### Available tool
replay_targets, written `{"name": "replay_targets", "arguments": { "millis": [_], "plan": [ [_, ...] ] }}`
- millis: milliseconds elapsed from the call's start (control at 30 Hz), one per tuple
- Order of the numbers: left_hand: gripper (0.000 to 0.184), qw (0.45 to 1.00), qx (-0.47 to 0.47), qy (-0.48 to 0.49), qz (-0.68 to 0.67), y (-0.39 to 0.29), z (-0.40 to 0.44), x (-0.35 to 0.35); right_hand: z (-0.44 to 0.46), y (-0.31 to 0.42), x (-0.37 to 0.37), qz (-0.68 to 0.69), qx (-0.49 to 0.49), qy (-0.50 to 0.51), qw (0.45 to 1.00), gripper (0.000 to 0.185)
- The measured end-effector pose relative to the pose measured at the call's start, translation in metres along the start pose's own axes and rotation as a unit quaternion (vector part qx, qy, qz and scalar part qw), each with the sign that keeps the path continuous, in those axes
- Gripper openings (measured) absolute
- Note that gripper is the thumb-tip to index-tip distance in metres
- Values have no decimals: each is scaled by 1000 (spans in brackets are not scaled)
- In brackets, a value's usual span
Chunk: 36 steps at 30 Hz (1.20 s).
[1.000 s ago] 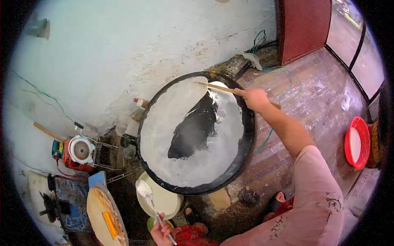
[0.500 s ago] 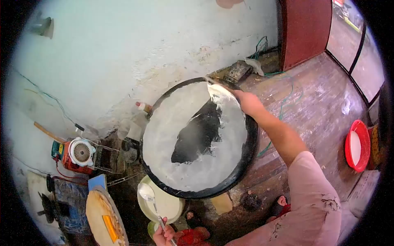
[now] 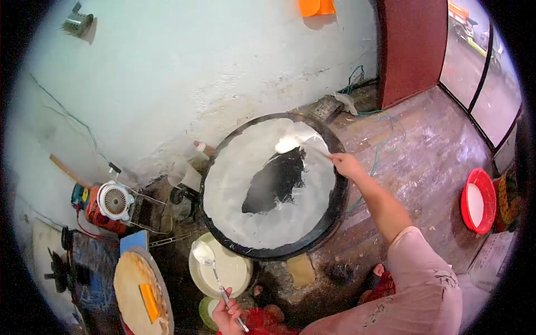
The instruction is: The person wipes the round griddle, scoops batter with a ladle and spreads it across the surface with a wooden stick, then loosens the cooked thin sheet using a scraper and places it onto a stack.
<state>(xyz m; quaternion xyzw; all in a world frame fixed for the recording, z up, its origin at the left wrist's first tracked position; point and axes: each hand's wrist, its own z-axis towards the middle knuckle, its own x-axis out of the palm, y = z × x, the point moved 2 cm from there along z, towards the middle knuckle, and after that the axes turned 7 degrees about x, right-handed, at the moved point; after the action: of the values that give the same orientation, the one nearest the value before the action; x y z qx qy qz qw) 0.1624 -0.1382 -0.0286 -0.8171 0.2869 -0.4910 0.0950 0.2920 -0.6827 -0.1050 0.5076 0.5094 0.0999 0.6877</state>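
Note:
A large round black griddle (image 3: 261,254) carries a thin white layer of batter (image 3: 234,167) with a dark bare patch in the middle. My right hand (image 3: 347,165), at its right rim, is closed on the thin handle of a spreader (image 3: 317,148). The spreader's far end meets a thick white blob of batter (image 3: 287,144) beside the bare patch. Lower down, my left hand (image 3: 227,316) grips a metal ladle (image 3: 216,274). White batter coats the ladle's bowl, which is above a pale basin of batter (image 3: 245,279).
A stack of thin round flatbreads (image 3: 131,285) with an orange scraper (image 3: 149,302) on top is at lower left. Behind it stand a blower (image 3: 114,201) and a blue board (image 3: 134,242). A red basin (image 3: 490,201) sits on the floor at right. Green cable (image 3: 385,139) trails nearby.
My right hand has drawn the spreader inward from the far right rim, and a batter blob now shows near the bare patch. The ladle stays over the basin. The view has shifted slightly.

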Motion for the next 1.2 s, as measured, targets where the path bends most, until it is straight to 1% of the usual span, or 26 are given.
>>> {"name": "replay_targets", "arguments": {
  "millis": [33,67,133,167,200,267,333,367,400,467,533,567,600,667,733,767,800,867,900,933,1000,1033,1067,1133,1167,1200],
  "plan": [
    [33,1000,-6,-28,3,-2,-2,-2,-6,6,-4,31,56,-12,998,27],
    [34,998,-12,-55,6,-2,-3,-3,-11,19,2,32,51,-12,998,27],
    [33,997,-6,-76,7,-5,-8,-1,-33,37,21,-30,61,41,997,28],
    [33,997,-12,-81,-6,-5,-10,-1,-45,48,26,-68,7,27,997,29],
    [33,996,-20,-86,-20,-4,-11,-3,-56,54,27,-112,30,62,991,28],
    [32,996,-23,-88,-24,-8,-12,-5,-74,59,16,-144,31,81,986,29],
    [32,998,-28,-60,-13,-13,-17,-1,-89,58,-17,-138,32,-10,990,26],
    [32,998,-29,-58,-16,-13,-21,0,-88,51,-26,-179,58,-73,979,26],
    [32,998,-24,-56,-8,-12,-26,4,-86,26,-33,-97,147,-95,980,27],
    [32,998,-21,-52,1,-15,-30,1,-71,-18,-5,-22,79,-95,992,28],
    [32,998,-38,-49,-25,-19,-26,-10,-84,-5,26,-10,-5,-43,999,29],
    [32,998,-37,-49,-27,-18,-26,-9,-93,16,39,-57,38,15,998,29],
    [33,997,-40,-53,-33,-18,-28,-5,-101,33,47,-76,44,68,994,30],
    [33,997,-32,-61,-42,-21,-31,-5,-119,82,30,-83,68,114,988,30],
    [33,998,-32,-47,-6,-21,-30,-9,-107,88,30,-93,116,66,987,29],
    [33,999,-33,-28,-14,-21,-30,-15,-98,75,41,-77,111,32,990,30],
    [33,999,-31,-32,-15,-22,-32,-17,-100,74,48,-78,111,36,990,30],
    [33,999,-35,-26,-2,-24,-34,-16,-103,73,62,-135,38,94,986,30],
    [33,999,-37,-25,-2,-25,-33,-20,-112,84,56,-152,48,122,980,30],
    [33,999,-37,-28,-4,-25,-35,-19,-122,91,41,-155,47,125,979,30],
    [32,999,-19,-36,4,-26,-37,-15,-135,99,16,-163,-27,182,969,29],
    [38,1000,-15,-13,2,-27,-35,-20,-136,93,7,-113,17,135,984,29],
    [38,1000,-14,-14,0,-27,-33,-22,-134,86,10,-114,15,136,984,29],
    [37,1000,-4,8,16,-25,-34,-24,-124,59,28,-62,65,5,996,29],
    [37,1000,-2,-13,14,-24,-37,-17,-114,38,55,-36,-8,16,999,28],
    [37,1000,-1,-14,13,-24,-38,-15,-124,52,61,-83,-16,52,995,29]
  ]
}}
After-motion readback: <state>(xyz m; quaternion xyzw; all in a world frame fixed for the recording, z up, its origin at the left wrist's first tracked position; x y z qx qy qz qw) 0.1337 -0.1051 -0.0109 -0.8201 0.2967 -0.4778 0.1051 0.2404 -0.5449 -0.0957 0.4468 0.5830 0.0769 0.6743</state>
